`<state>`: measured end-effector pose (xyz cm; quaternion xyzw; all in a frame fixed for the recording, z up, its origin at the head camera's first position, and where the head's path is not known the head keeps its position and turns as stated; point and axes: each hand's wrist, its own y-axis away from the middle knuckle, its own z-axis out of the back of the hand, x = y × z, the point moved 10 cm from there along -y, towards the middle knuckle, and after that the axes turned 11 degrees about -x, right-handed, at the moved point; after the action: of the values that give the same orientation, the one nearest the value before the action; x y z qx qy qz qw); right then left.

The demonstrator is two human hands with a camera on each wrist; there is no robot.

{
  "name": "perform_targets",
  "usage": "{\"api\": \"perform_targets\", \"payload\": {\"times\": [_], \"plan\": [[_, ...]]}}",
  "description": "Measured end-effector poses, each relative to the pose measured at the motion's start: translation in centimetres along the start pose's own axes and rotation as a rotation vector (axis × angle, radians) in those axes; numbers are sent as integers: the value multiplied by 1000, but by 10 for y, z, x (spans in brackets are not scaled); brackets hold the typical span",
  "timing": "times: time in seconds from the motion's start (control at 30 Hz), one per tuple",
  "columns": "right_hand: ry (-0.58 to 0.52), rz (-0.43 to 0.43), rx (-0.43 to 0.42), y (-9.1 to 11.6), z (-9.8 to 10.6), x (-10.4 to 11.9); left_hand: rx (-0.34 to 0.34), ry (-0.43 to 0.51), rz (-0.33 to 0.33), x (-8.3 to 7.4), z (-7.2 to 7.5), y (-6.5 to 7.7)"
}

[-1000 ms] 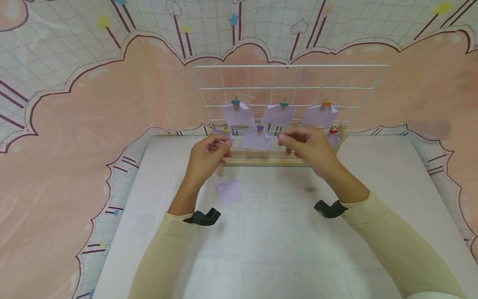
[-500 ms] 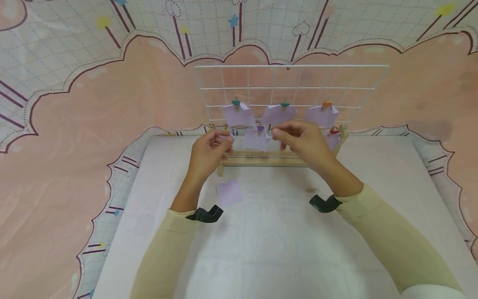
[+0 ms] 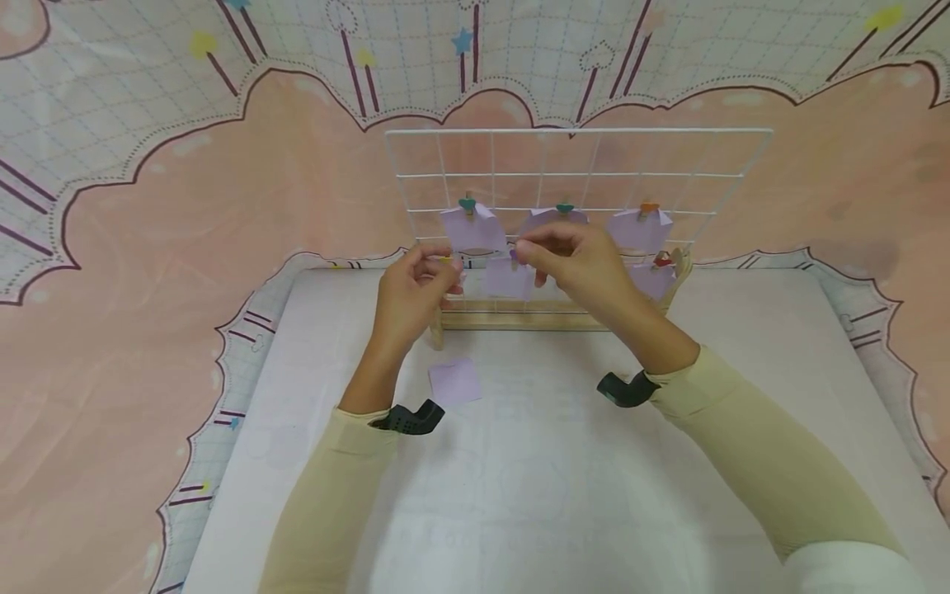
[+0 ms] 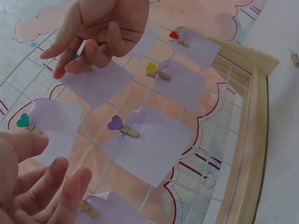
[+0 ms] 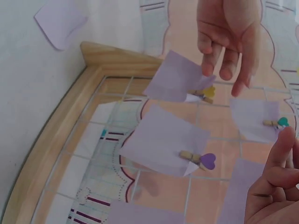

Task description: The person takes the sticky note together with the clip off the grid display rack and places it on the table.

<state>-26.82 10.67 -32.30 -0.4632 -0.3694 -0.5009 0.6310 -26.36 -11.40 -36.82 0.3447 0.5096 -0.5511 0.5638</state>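
Several lilac paper squares hang on a white wire grid [image 3: 519,175], held by small wooden clothespins with coloured hearts. My left hand [image 3: 416,289] is at the grid's lower left; in the left wrist view its fingers are loosely bent with nothing between them. Just right of it, my right hand [image 3: 571,262] hovers before the middle of the grid, fingers loosely curled and apparently holding nothing. Between the hands shows the square with the purple-heart clothespin [image 4: 126,128]. Another square has a yellow-heart clothespin [image 4: 159,72], hidden behind my right hand in the head view.
A loose lilac square [image 3: 455,382] lies on the white tabletop [image 3: 505,487] before the grid's wooden base [image 3: 527,320]. In the left wrist view, a small clothespin [image 4: 295,58] lies on the tabletop at the right edge. A patterned pink cloth [image 3: 223,214] spreads behind.
My right hand has moved left along the grid, away from the right-hand squares. My left hand has risen slightly. The right forearm now hides the clothespin on the table in the head view.
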Motion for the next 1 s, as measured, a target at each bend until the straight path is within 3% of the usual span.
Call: {"api": "perform_targets", "payload": {"times": [0.5,1.0], "plan": [[-26,101,-29,-13,-14,29,-14,50,-10,-9,-4,-8],[90,156,-55,-25,-32,54,-46,99,33,-10,-4,-14]]}}
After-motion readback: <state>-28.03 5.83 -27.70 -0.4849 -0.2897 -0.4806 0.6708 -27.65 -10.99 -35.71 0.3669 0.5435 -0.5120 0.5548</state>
